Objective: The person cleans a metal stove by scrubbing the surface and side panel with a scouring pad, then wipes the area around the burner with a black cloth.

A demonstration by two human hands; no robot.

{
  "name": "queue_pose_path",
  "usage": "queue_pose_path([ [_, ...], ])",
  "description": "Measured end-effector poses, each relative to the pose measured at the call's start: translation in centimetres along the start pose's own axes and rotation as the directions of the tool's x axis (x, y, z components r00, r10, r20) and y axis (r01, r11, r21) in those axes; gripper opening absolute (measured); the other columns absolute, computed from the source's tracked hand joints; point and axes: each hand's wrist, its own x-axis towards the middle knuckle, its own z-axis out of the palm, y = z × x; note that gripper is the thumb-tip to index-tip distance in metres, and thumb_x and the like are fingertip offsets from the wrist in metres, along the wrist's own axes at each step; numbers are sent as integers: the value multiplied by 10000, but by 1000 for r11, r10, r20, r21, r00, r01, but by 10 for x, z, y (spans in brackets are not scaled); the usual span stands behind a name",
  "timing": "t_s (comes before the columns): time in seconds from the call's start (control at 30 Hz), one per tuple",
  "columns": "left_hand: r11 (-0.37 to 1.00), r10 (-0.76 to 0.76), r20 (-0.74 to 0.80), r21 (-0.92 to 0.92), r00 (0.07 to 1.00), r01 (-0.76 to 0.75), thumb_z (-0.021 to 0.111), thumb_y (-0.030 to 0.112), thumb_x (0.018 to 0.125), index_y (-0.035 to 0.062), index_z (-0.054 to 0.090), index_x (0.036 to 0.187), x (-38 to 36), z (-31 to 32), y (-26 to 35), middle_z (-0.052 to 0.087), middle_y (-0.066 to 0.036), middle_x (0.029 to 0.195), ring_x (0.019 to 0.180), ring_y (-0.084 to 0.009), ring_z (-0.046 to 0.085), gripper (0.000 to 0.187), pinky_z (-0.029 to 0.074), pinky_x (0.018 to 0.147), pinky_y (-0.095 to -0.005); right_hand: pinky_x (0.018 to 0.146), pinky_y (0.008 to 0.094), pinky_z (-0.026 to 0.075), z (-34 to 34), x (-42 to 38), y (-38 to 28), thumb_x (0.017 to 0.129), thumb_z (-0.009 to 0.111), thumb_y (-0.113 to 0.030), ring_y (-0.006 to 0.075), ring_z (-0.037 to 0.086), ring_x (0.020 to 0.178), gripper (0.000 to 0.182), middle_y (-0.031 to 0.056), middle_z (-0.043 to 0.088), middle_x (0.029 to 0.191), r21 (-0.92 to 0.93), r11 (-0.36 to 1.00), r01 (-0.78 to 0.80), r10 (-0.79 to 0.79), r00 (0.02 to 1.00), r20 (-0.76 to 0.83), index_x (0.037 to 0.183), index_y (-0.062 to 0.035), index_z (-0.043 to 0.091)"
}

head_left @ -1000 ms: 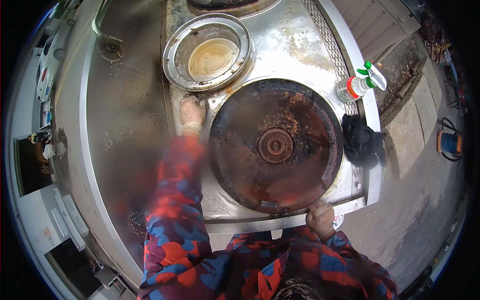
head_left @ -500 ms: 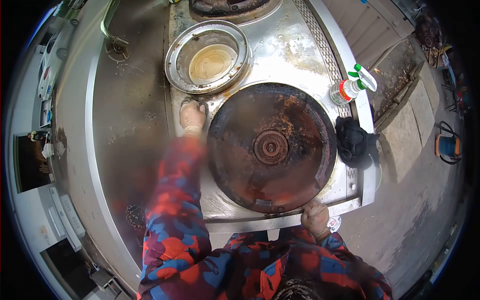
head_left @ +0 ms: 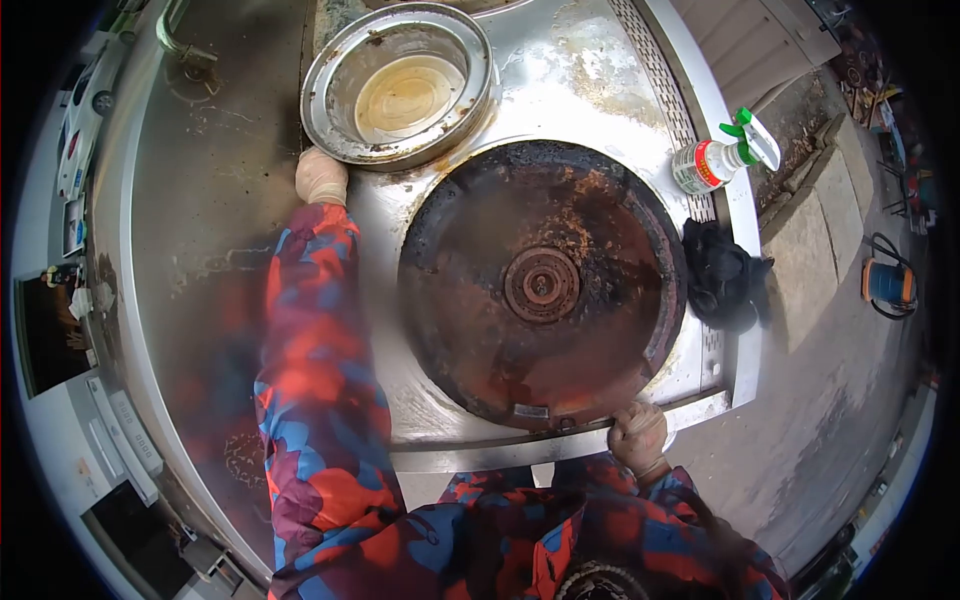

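Note:
My left hand (head_left: 322, 178), gloved, is curled at the near left side of a round steel pan (head_left: 472, 108). Its fingertips are hidden, and I cannot make out what is in them. Murky brownish liquid (head_left: 405, 95) lies in the bottom of the pan. Gloved too, my right hand (head_left: 638, 438) is closed over the steel stove's front edge (head_left: 480, 458). Between the hands is a large round, rusty, blackened burner bowl (head_left: 470, 330) with a ringed hub (head_left: 542, 285) at its centre.
On the right side stand a spray bottle (head_left: 705, 166) with a green and white trigger and a bunched black cloth (head_left: 718, 275). A bent tap (head_left: 185, 50) hangs over the wet steel trough on the left. Stone slabs (head_left: 810, 245) lie beyond the stove.
My left hand has moved left, from the steel top below the pan to the pan's left side. My right hand stays at the front edge. The view has shifted slightly.

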Motion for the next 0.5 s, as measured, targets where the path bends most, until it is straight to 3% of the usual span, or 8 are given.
queue_pose_path([
  [0.13, 1000, -11, -28, 22, 1000, 12, 608, 216, 846, 86, 735, 924, -20, 4, -4, 706, -144, 936, 890, -338, 676, 197, 542, 771, -436, 666, 441, 457, 4, -2, 4, 641, 612, -115, 297, 581, 767, 163, 92, 566, 766, 21, 999, 34, -32, 995, -99, 802, -112, 634],
  [0.2, 966, 258, -240, 49, 936, -254, 616, 190, 830, 70, 713, 906, -53, -5, -2, 673, -159, 908, 887, -356, 635, 172, 507, 802, -450, 613, 439, 433, 1, -3, 3, 624, 605, -21, 299, 569, 728, 246, 82, 552, 780, 24, 998, 59, -57, 996, -70, 851, -114, 596],
  [0.37, 930, 321, -142, -139, 936, -340, 631, 119, 755, 61, 714, 937, -117, -4, -3, 652, -176, 1054, 969, -364, 590, 209, 483, 854, -439, 611, 438, 436, 0, -2, 2, 629, 607, -12, 303, 571, 714, 234, 86, 558, 758, 36, 995, 95, -89, 986, -141, 839, -114, 602],
  [0.4, 909, 360, -160, -160, 919, -384, 645, 137, 761, 69, 721, 939, -138, 0, -2, 650, -177, 1114, 983, -368, 584, 205, 481, 871, -436, 647, 443, 450, 2, -4, 3, 652, 603, -57, 306, 586, 754, 178, 96, 584, 775, 36, 997, 62, -58, 993, -100, 821, -109, 621],
  [0.43, 915, 342, -35, -217, 939, -341, 640, 169, 800, 58, 705, 1024, -154, -11, 2, 613, -209, 1193, 1108, -392, 543, 258, 448, 961, -434, 684, 447, 464, 3, -6, 3, 675, 600, -103, 310, 601, 794, 135, 105, 611, 791, 33, 999, 25, -23, 998, -58, 804, -103, 639],
  [0.47, 915, 339, -37, -217, 940, -339, 640, 169, 800, 58, 705, 1024, -158, -12, -2, 613, -209, 1193, 1108, -392, 543, 258, 448, 961, -434, 684, 447, 464, 4, -7, 3, 675, 600, -103, 310, 601, 794, 135, 105, 611, 791, 32, 999, 28, -26, 998, -59, 804, -103, 639],
  [0.5, 919, 366, -56, -135, 929, -370, 625, 181, 826, 48, 682, 1085, -160, -12, -4, 587, -226, 1227, 1177, -405, 498, 297, 413, 1009, -434, 681, 448, 466, 5, -6, 5, 675, 599, -98, 310, 600, 786, 132, 104, 607, 786, 38, 998, 40, -38, 997, -64, 801, -102, 638],
])
